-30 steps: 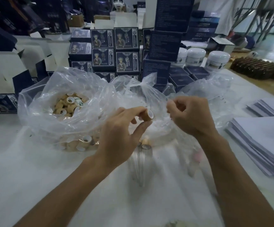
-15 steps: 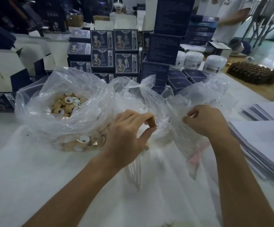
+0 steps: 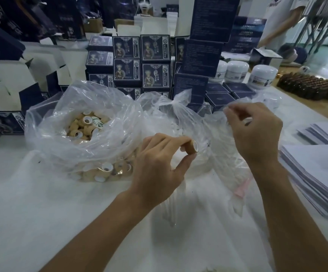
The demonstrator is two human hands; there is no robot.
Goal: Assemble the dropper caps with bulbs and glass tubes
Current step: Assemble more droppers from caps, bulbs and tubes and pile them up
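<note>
left hand [image 3: 155, 165] pinches tan cap [image 3: 191, 147] at fingertips | right hand [image 3: 257, 132] grips plastic bag [image 3: 214, 134]

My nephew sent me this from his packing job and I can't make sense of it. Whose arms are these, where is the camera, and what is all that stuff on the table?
No machine here: the arms belong to a person, and the single picture comes from a wide-angle camera worn on their head, looking forward and down.

The left hand pinches one tan dropper cap between thumb and fingers. The right hand has its fingers curled at the crumpled clear plastic bag; whether it grips anything is hard to tell.

On the white-covered table sits an open bag of tan caps. Behind stand stacked dark blue boxes, white jars and brown bottles. A stack of white sheets lies at the right.
</note>
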